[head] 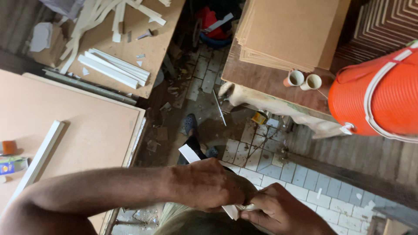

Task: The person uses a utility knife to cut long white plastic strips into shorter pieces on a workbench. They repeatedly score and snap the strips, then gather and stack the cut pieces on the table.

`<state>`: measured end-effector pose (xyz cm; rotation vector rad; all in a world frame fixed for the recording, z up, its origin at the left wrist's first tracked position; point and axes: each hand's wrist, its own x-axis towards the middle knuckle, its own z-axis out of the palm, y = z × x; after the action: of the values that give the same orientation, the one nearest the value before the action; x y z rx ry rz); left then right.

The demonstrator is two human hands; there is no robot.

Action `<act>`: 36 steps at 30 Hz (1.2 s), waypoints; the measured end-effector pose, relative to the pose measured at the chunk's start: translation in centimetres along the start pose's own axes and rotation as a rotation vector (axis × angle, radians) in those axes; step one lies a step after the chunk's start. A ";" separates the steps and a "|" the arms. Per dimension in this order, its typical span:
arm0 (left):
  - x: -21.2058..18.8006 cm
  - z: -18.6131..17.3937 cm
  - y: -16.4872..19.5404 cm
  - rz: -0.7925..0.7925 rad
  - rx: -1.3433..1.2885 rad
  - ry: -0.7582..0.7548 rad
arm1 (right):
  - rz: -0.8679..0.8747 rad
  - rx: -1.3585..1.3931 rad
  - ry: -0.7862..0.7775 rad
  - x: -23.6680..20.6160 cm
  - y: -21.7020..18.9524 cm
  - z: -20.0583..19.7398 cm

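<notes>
Your left hand [207, 185] is closed around a white strip [190, 153], which sticks up above your knuckles over the tiled floor [278, 169]. Your right hand [278, 211] pinches its lower end, just beside the left. A large board [78, 126] lies to your left.

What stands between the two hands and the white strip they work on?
Nothing visible does. The left hand is closed around the white strip, and the right hand pinches its lower end.
</notes>
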<state>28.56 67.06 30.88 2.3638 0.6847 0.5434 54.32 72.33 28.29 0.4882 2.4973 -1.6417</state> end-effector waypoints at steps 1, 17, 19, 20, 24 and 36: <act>0.0 -0.2 0.1 -0.026 -0.053 -0.033 | -0.003 -0.036 0.038 -0.3 0.0 0.2; -1.0 -0.2 0.4 0.194 -0.065 0.136 | 0.170 0.483 0.083 -3.7 13.1 3.7; -1.0 -0.5 0.4 0.266 -0.033 0.248 | 0.297 0.584 0.255 -3.9 13.3 4.9; -1.0 -0.6 0.4 0.286 -0.010 0.297 | 0.284 0.682 0.379 -3.8 13.1 5.4; 0.2 -1.3 -0.6 0.319 0.024 0.541 | 0.045 1.159 0.916 -1.0 11.9 6.3; 2.8 -0.5 -3.5 -0.301 -0.296 1.320 | -0.552 1.152 1.548 2.1 7.0 -7.1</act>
<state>29.36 71.30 29.54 1.3344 1.3238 1.9117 55.24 81.77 24.49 1.8371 1.7033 -3.9962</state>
